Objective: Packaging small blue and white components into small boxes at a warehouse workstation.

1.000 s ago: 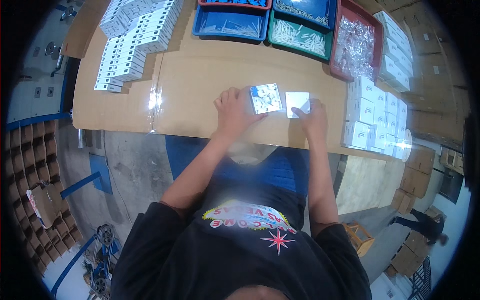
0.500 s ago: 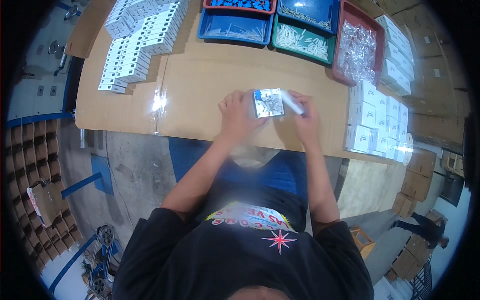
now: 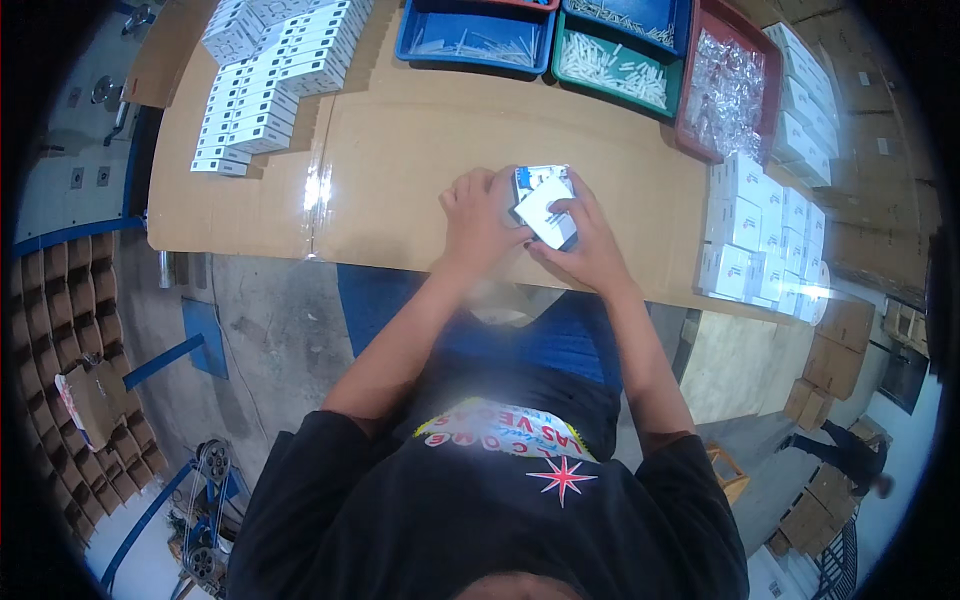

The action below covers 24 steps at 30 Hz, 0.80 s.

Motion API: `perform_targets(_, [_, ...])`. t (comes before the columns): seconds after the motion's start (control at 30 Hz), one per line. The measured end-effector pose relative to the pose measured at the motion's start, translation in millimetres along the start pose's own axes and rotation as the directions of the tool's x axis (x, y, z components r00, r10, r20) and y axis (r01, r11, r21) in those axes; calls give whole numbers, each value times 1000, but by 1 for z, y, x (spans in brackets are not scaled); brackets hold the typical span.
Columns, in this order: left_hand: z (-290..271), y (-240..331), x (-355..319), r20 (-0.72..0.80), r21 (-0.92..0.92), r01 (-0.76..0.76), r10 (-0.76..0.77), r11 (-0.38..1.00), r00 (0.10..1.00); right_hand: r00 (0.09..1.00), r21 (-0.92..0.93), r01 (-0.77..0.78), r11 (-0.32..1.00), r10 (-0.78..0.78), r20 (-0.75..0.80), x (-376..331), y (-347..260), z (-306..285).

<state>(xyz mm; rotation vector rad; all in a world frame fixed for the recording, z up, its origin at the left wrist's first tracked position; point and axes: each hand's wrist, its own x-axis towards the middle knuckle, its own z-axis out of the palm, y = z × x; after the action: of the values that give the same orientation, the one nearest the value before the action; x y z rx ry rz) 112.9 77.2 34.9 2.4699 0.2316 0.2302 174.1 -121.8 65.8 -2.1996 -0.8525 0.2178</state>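
A small, square open box (image 3: 531,176) with blue and white contents is held at its left side by my left hand (image 3: 474,217), over the near middle of the table. My right hand (image 3: 596,238) grips a white square piece (image 3: 545,213), which looks like the box's lid. This piece lies at an angle over the near part of the box and hides much of what is inside. I cannot tell whether it touches the box. Fingers of both hands come close together at the near edge.
Stacked white boxes (image 3: 245,110) stand at the far left of the cardboard-covered table (image 3: 400,150), with more white boxes (image 3: 740,225) at the right. Along the far side are a blue tray (image 3: 475,45), a green tray (image 3: 612,75) of white plugs and a red tray (image 3: 725,95) of clear bags.
My right hand has moved left and turned the white piece from nearly edge-on to face up over the box. My left hand still holds the box.
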Motion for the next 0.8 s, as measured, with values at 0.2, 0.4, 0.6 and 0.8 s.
perform_targets(0.2, [-1, -2, -1, -11, 4, -15, 15, 1000, 1000, 991, 73, -102, 992, 108, -78, -2, 1, -8])
perform_targets(0.4, [2, -3, 0, -33, 22, -49, 50, 999, 998, 929, 330, -220, 918, 300, -216, -5, 25, -20])
perform_targets(0.6, [-12, 2, 3, 38, -60, -10, 12, 998, 999, 864, 871, -248, 424, 503, 2, 3, 26, -36])
perform_targets(0.8, [-17, -2, -1, 274, -867, 263, -35, 423, 961, 911, 982, -157, 105, 400, 103, 8, 0, -39])
